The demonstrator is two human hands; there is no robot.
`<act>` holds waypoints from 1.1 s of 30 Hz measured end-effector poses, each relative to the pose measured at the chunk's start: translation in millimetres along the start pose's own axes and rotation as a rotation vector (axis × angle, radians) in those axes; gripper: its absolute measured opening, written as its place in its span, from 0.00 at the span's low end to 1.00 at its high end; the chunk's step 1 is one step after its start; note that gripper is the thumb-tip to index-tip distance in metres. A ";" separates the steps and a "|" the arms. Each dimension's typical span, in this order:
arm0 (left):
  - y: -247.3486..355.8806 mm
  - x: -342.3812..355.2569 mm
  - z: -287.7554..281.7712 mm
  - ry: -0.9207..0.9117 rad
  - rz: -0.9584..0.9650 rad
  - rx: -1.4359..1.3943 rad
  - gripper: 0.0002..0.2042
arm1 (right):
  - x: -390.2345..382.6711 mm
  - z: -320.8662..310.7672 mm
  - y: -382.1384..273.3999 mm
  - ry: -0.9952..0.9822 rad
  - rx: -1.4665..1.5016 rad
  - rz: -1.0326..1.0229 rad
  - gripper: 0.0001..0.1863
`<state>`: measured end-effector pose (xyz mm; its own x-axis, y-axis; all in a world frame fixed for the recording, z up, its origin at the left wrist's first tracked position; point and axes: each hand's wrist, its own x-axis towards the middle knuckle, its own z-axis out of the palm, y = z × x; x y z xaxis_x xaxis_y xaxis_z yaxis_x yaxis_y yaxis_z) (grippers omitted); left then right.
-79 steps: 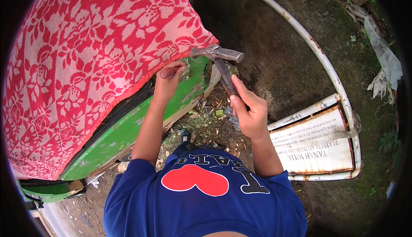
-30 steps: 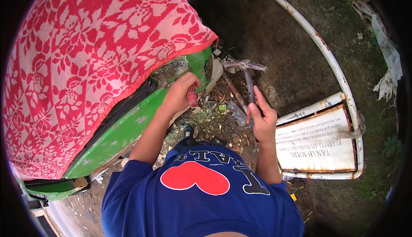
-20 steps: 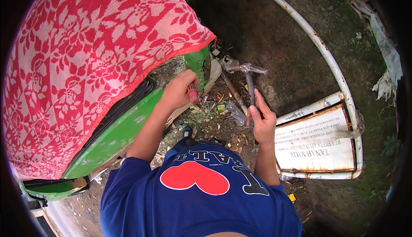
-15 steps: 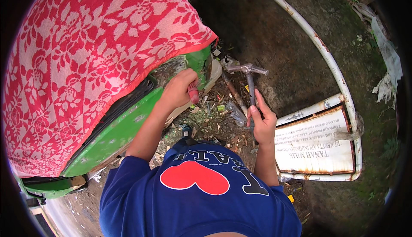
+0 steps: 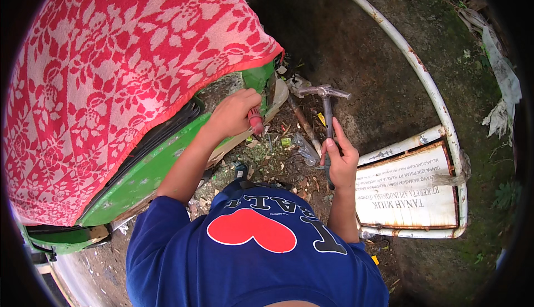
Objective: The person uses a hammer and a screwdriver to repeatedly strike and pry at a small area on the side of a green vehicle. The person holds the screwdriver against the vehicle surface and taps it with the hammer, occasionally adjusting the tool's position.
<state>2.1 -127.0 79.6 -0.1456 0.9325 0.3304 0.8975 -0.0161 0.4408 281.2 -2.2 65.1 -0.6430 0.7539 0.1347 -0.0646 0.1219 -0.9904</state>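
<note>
My left hand (image 5: 233,113) is closed around a tool with a red, ridged handle (image 5: 255,121), the rounded butt of which sticks out below my fingers. Its working end is hidden, so I cannot tell what kind it is. This fist rests at the near right corner of the green panel (image 5: 183,152), close to its worn grey top. In my right hand (image 5: 342,162) is a claw hammer (image 5: 328,115), gripped by the handle with its metal head pointing away from me. One finger lies stretched along the handle. The hammer head and the red handle are apart.
A red and pink floral cloth (image 5: 139,68) drapes over the green panel. On the right, a rusty white pipe frame (image 5: 411,57) curves round to a white sign board (image 5: 406,196). A stick (image 5: 303,120), crumpled clear plastic (image 5: 306,150) and wood chips litter the ground.
The view has shifted slightly. My left hand and the red handle sit a touch further right; both grips look the same.
</note>
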 end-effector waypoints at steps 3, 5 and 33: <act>2.0 1.5 -1.5 -0.018 0.000 0.005 0.10 | 0.0 -0.8 -0.4 0.007 0.003 0.005 0.24; 1.2 1.2 -1.6 -0.029 0.003 0.006 0.10 | 0.1 -1.7 0.1 0.003 -0.002 0.004 0.25; -22.2 68.3 56.5 0.055 0.157 0.095 0.07 | -31.0 2.4 23.6 0.040 0.204 -0.020 0.26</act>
<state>-4.3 -42.6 45.2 -0.0212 0.9002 0.4350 0.9460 -0.1227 0.3001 297.8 -24.3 37.5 -0.6098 0.7780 0.1515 -0.2329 0.0068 -0.9725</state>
